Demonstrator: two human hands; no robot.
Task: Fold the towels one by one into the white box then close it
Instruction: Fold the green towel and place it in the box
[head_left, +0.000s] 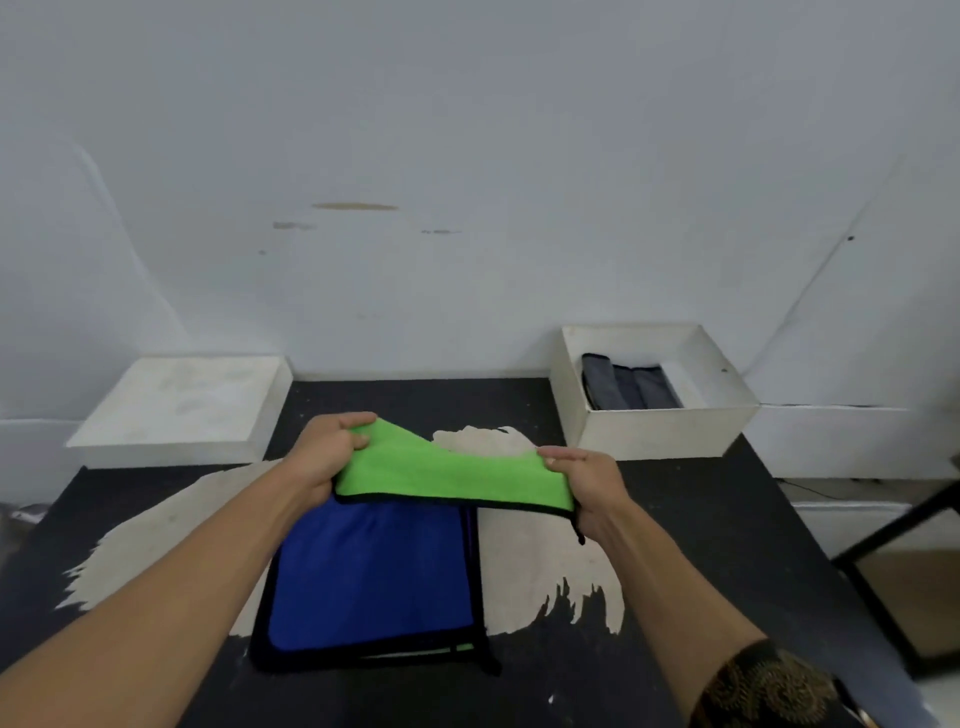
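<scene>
**Meanwhile, a Green Towel Is Held Over the Pile**

A black worktop (701, 519), worn pale at its middle, is seen set against a white wall. At its far right corner the white box (660, 431) stands open, with dark grey towels (628, 384) laid folded along its left side and bare floor left to their right. What is taken to be its lid (176, 400) lies at the far left corner, well apart. A blue towel (374, 571) is spread flat near the front edge, and slivers of other colours at its right and lower edges suggest that more are stacked beneath. Above its far edge the green towel (447, 473) is held clear of the pile, stretched between two hands and sagging a little at the centre. Its left corner is pinched by the left hand (327, 452), thumb on top and fingers curled under. Its right edge is gripped by the right hand (587, 483), fingers closed round the black hem. A small black hanging loop (577, 530) dangles below that hand. The cloth is judged light, soft and limp, with a plush nap unlikely to slip; no shape will be kept unless it is held at the corners or laid flat. The corners or the bound hem are thought the best places to take hold, so that edges can be matched for the fold.
</scene>
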